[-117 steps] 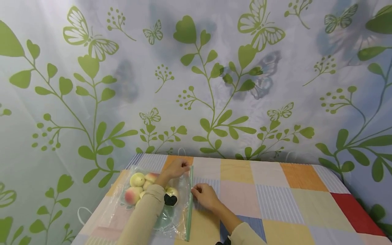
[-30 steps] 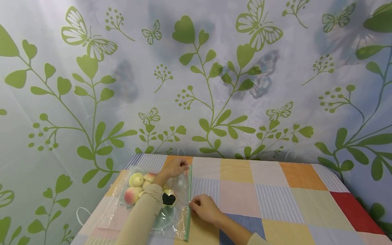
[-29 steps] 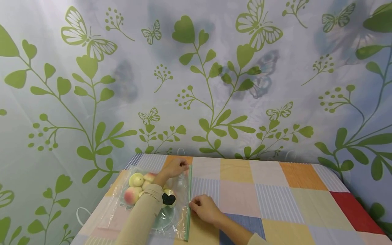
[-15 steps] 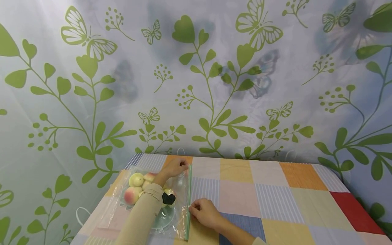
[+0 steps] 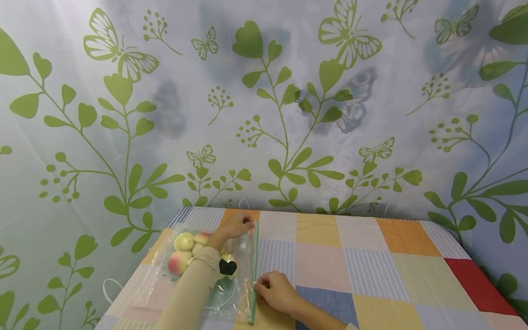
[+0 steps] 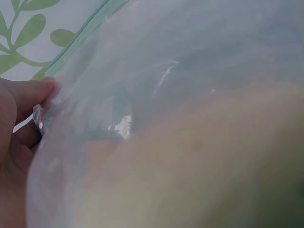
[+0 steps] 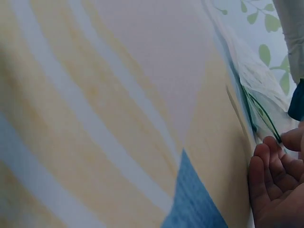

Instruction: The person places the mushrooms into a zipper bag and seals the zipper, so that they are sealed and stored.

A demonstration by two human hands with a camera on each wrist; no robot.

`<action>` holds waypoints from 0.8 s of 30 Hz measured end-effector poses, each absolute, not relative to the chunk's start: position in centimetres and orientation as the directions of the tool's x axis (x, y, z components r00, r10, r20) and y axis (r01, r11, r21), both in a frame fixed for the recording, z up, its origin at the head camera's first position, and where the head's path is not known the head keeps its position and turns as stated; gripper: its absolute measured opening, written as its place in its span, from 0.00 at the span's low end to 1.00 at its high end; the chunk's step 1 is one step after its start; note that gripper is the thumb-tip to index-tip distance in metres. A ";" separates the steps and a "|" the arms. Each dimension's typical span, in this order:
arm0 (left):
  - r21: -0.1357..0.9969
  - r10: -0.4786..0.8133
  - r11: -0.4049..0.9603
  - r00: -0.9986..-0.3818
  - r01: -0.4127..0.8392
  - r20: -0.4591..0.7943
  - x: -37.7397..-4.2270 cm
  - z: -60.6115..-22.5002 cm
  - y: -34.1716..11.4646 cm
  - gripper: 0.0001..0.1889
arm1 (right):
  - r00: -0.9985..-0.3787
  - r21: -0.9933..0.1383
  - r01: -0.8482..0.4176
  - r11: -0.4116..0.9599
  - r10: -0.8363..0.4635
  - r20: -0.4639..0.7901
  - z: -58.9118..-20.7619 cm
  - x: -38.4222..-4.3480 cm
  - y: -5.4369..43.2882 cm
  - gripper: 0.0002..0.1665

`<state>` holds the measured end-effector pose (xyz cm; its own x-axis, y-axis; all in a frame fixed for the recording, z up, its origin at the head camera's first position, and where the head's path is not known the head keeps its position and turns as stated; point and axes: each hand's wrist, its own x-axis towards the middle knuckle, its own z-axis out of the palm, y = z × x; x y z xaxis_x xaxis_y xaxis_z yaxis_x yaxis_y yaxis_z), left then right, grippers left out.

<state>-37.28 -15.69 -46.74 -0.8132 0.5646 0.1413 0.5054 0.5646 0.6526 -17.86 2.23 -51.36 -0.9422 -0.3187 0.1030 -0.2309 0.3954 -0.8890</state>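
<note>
A clear zip bag point(image 5: 243, 256) with a green zip strip point(image 5: 254, 247) lies on the left of the table. Through its film show several yellow-and-red peaches point(image 5: 178, 263) and a round glass plate point(image 5: 222, 295). Reaching across the bag, my left hand point(image 5: 237, 225) pinches its corner at the far end of the strip; thumb and fingers hold the film in the left wrist view. My right hand point(image 5: 278, 293) pinches the strip nearer to me, thumb against forefinger. In the right wrist view, dark green zip lines point(image 7: 266, 116) run to the fingertips. My left forearm hides some peaches.
A patchwork cloth point(image 5: 321, 266) covers the table and extends to the right. Behind it hangs a curtain point(image 5: 264, 114) printed with green leaves and butterflies. A white loop point(image 5: 108, 291) sticks out beside the table's left edge.
My right hand has slid along the green strip toward me, from about its middle to nearer its close end. My left hand keeps its hold at the far corner.
</note>
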 end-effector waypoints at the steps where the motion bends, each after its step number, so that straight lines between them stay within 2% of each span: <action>1: 0.656 0.563 0.564 -0.815 0.502 0.139 -37.3 -46.7 -15.7 0.06 | -0.940 -0.889 -0.236 0.393 -0.323 0.107 -51.3 -17.8 2.2 0.11; 10: 0.640 0.574 0.568 -0.807 0.516 0.141 -37.5 -46.6 -15.6 0.05 | -0.932 -0.902 -0.242 0.358 -0.343 0.115 -51.5 -17.1 2.2 0.10; 24: 0.642 0.578 0.552 -0.799 0.532 0.166 -37.5 -46.5 -15.9 0.06 | -0.935 -0.971 -0.081 0.226 -0.355 -0.004 -52.0 -16.2 2.5 0.09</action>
<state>-37.47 -15.86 -46.54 -0.7992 0.5776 0.1661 0.5322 0.5517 0.6422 -16.15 2.47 -52.00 -0.9348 -0.3552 -0.0043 -0.0813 0.2259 -0.9708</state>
